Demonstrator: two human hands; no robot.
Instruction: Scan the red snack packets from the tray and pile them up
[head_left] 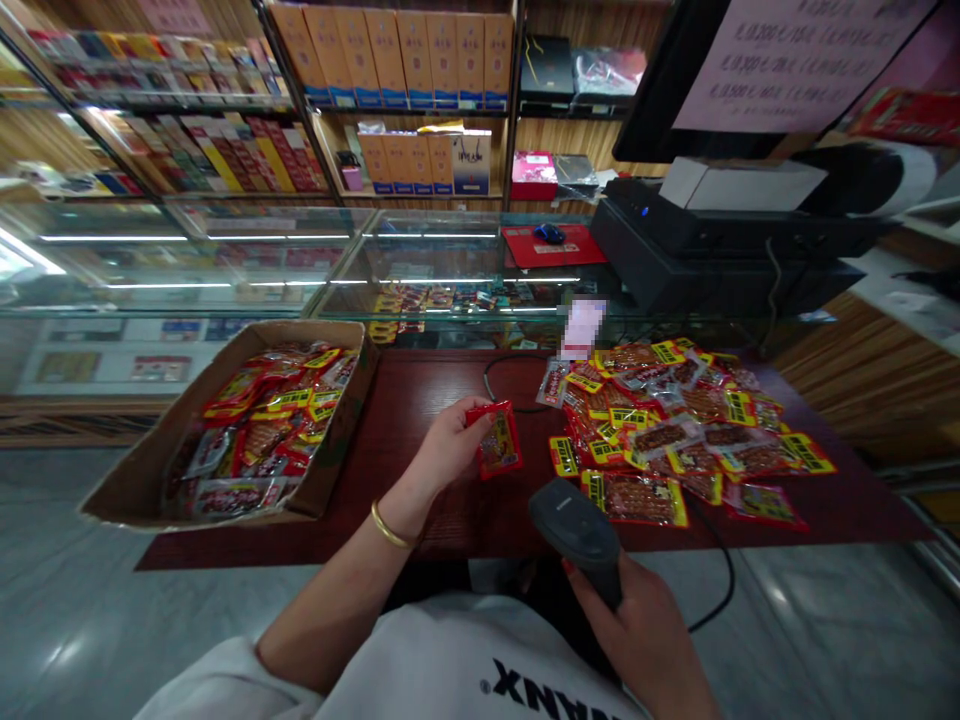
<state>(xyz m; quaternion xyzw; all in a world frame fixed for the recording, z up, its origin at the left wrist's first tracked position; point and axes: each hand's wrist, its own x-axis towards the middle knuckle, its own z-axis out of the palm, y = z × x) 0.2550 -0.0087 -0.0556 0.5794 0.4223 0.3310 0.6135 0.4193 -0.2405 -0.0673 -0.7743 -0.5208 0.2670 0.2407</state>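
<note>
Pinched in my left hand (450, 445) is a small red snack packet (499, 440), raised over the dark red tabletop (420, 390). My right hand (645, 620) wraps round the handle of a black barcode scanner (574, 525); its head points toward the packet, a short way apart from it. To the right lies a loose pile of snack packets (667, 430), mostly red and yellow with some clear ones. On the left an open cardboard box (352, 440) holds many similar packets. The scanner's trigger is hidden from view.
A black cable (727, 570) hangs past the table's front edge at the right. Behind the table runs a glass counter (442, 255) carrying a mouse (550, 233) on a red mat. A monitor (645, 110) and a black till machine (720, 250) stand at the back right.
</note>
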